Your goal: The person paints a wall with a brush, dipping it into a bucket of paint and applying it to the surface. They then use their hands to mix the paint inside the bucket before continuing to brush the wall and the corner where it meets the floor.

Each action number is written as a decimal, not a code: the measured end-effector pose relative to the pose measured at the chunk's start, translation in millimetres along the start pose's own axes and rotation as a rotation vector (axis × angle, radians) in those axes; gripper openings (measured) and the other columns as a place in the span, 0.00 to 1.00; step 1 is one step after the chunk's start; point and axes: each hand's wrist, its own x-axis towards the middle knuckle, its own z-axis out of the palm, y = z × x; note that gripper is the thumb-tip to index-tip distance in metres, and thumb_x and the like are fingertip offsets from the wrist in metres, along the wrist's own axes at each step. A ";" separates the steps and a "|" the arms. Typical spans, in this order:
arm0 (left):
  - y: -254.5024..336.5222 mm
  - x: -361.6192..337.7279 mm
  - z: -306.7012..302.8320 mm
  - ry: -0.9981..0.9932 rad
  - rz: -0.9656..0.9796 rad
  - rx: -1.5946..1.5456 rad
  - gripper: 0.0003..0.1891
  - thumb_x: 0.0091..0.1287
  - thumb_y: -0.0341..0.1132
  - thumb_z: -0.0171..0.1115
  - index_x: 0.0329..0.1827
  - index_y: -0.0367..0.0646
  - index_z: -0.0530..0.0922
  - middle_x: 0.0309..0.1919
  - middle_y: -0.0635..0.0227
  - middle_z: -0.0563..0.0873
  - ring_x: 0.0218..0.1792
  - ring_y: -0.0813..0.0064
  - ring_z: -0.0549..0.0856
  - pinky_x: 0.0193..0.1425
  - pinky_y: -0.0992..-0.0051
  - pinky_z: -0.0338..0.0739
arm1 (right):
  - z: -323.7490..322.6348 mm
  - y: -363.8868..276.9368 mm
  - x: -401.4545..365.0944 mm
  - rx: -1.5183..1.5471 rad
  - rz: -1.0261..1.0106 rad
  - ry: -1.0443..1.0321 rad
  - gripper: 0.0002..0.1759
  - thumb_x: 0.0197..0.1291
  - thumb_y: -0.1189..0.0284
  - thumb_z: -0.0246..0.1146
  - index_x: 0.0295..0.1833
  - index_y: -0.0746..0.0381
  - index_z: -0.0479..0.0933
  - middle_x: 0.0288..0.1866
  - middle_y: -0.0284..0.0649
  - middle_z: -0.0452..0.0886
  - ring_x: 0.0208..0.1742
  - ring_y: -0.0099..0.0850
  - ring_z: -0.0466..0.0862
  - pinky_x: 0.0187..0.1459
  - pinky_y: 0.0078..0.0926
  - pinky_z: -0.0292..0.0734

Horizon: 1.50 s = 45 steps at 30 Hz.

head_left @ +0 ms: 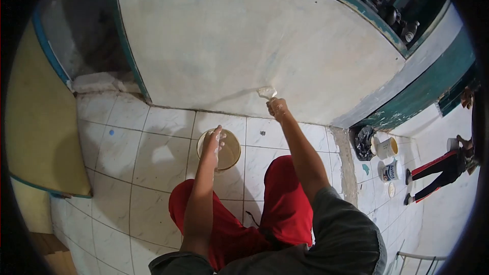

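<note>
My right hand (277, 108) is wrapped round the handle of a paintbrush (266, 92). The brush's pale, wide head lies against the lower part of the whitish wall (214, 35), which has patchy, streaked colouring. Over a round bucket (232, 158) on the floor hangs my left hand (214, 141). Its fingers are stretched out, smeared with white, and appear to hold nothing. Pale matter shows inside the bucket, partly hidden by that hand and forearm.
White tiles (163, 160) cover the floor. To the right stand a black plastic bag (363, 142), a yellowish bucket (388, 147) and a labelled paint bucket (391, 171). Another person (440, 170) stands beyond them. A yellow door panel (46, 122) is at left; a window ledge (377, 18) holds several items.
</note>
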 end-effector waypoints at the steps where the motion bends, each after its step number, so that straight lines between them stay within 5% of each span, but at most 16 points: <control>1: 3.5 -1.9 1.2 -0.002 0.010 0.011 0.20 0.56 0.51 0.56 0.42 0.43 0.72 0.28 0.71 0.77 0.19 0.84 0.69 0.22 0.84 0.61 | -4.7 -13.3 2.3 -0.069 -0.151 0.001 0.12 0.55 0.69 0.53 0.22 0.64 0.70 0.13 0.31 0.65 0.10 0.19 0.61 0.11 0.17 0.49; 7: -3.6 7.6 -4.0 -0.033 -0.013 0.017 0.17 0.56 0.51 0.55 0.36 0.47 0.75 0.24 0.75 0.76 0.18 0.85 0.69 0.21 0.84 0.61 | -12.2 -188.2 -98.1 0.078 -0.565 0.030 0.13 0.56 0.66 0.54 0.24 0.63 0.70 0.14 0.31 0.66 0.11 0.18 0.61 0.11 0.17 0.51; 10: 0.1 3.7 -2.4 -0.029 -0.044 -0.012 0.17 0.56 0.52 0.55 0.36 0.48 0.75 0.22 0.76 0.76 0.17 0.85 0.69 0.20 0.84 0.61 | -18.4 -216.3 -105.3 0.212 -0.693 0.004 0.14 0.56 0.65 0.53 0.23 0.62 0.70 0.16 0.31 0.67 0.11 0.17 0.61 0.11 0.16 0.52; 18: 2.9 10.0 5.3 0.066 -0.057 0.006 0.15 0.57 0.51 0.54 0.34 0.50 0.75 0.21 0.74 0.77 0.15 0.83 0.70 0.17 0.83 0.61 | -39.0 -22.1 -2.0 0.072 -0.271 -0.073 0.15 0.57 0.63 0.53 0.20 0.58 0.68 0.12 0.29 0.64 0.08 0.20 0.60 0.09 0.18 0.52; 20: 2.3 2.1 13.0 0.044 -0.087 -0.009 0.14 0.58 0.50 0.53 0.33 0.50 0.74 0.20 0.73 0.77 0.15 0.83 0.70 0.16 0.83 0.62 | -43.9 40.9 24.7 0.022 -0.197 -0.094 0.19 0.55 0.56 0.55 0.21 0.59 0.69 0.13 0.29 0.64 0.10 0.20 0.62 0.10 0.20 0.53; 22: 5.4 -4.6 21.1 0.037 -0.070 -0.002 0.14 0.58 0.50 0.54 0.33 0.50 0.73 0.20 0.74 0.77 0.15 0.82 0.70 0.16 0.83 0.62 | -42.5 80.3 45.2 0.227 -0.008 -0.136 0.18 0.56 0.59 0.55 0.20 0.59 0.68 0.12 0.30 0.65 0.10 0.22 0.63 0.10 0.23 0.55; 23: 3.6 -5.6 21.2 0.029 -0.040 0.032 0.16 0.57 0.51 0.54 0.35 0.48 0.73 0.22 0.72 0.77 0.17 0.80 0.72 0.19 0.81 0.65 | -45.2 77.4 53.7 0.241 -0.014 -0.144 0.18 0.56 0.59 0.55 0.20 0.59 0.68 0.12 0.30 0.65 0.10 0.22 0.63 0.10 0.23 0.55; 25: 0.7 -7.3 16.9 -0.006 -0.019 0.034 0.19 0.56 0.53 0.55 0.38 0.46 0.72 0.25 0.70 0.78 0.21 0.78 0.74 0.24 0.79 0.68 | -55.4 77.6 64.3 -0.211 -0.525 -0.196 0.16 0.56 0.66 0.56 0.18 0.59 0.68 0.11 0.31 0.67 0.09 0.23 0.65 0.09 0.24 0.54; 26: 1.4 -7.2 16.3 -0.006 -0.025 0.046 0.19 0.56 0.53 0.55 0.38 0.46 0.72 0.25 0.70 0.78 0.21 0.78 0.74 0.24 0.79 0.68 | -48.9 21.1 28.6 -0.299 -0.279 0.096 0.19 0.57 0.66 0.56 0.14 0.58 0.68 0.10 0.31 0.66 0.09 0.23 0.64 0.09 0.24 0.54; 27: 1.7 -7.6 14.9 0.012 -0.013 0.039 0.19 0.56 0.53 0.55 0.38 0.46 0.72 0.25 0.70 0.78 0.21 0.78 0.74 0.24 0.79 0.68 | -54.1 1.2 35.7 0.056 -0.284 -0.017 0.21 0.58 0.64 0.54 0.13 0.58 0.68 0.09 0.31 0.66 0.09 0.23 0.63 0.10 0.24 0.54; 28: 2.0 -8.6 15.3 0.028 -0.001 0.033 0.19 0.55 0.52 0.55 0.38 0.46 0.72 0.25 0.69 0.78 0.21 0.78 0.74 0.24 0.79 0.68 | -62.9 -29.4 23.3 0.044 -0.456 -0.065 0.22 0.58 0.61 0.54 0.14 0.59 0.69 0.10 0.32 0.67 0.09 0.23 0.63 0.11 0.25 0.53; 29: 5.6 -12.5 18.7 0.065 -0.006 0.038 0.18 0.56 0.52 0.55 0.37 0.47 0.72 0.26 0.69 0.78 0.21 0.78 0.73 0.25 0.79 0.69 | -61.0 -77.1 -2.4 -0.117 -0.323 0.099 0.22 0.57 0.62 0.54 0.14 0.60 0.69 0.10 0.32 0.67 0.10 0.23 0.62 0.11 0.24 0.53; 32: 11.0 -15.2 24.5 -0.007 0.026 0.002 0.18 0.56 0.52 0.54 0.37 0.46 0.72 0.26 0.69 0.79 0.21 0.77 0.73 0.25 0.78 0.69 | -72.5 -172.8 -60.8 0.019 -0.506 0.072 0.19 0.58 0.62 0.52 0.18 0.62 0.68 0.12 0.32 0.66 0.10 0.21 0.62 0.11 0.21 0.53; 36: 12.4 -14.2 40.8 0.010 0.030 -0.033 0.18 0.56 0.52 0.54 0.35 0.45 0.72 0.28 0.68 0.80 0.21 0.77 0.72 0.25 0.78 0.68 | -79.3 -215.2 -69.2 0.091 -0.561 0.084 0.18 0.58 0.63 0.51 0.22 0.63 0.69 0.13 0.31 0.66 0.10 0.19 0.61 0.11 0.18 0.53; 45: 29.4 -1.5 95.1 0.031 0.011 0.024 0.20 0.56 0.52 0.54 0.41 0.46 0.73 0.31 0.72 0.79 0.25 0.79 0.74 0.27 0.79 0.68 | -107.3 -7.5 21.7 0.007 -0.220 0.042 0.19 0.57 0.61 0.51 0.19 0.61 0.68 0.11 0.31 0.65 0.08 0.19 0.61 0.08 0.20 0.53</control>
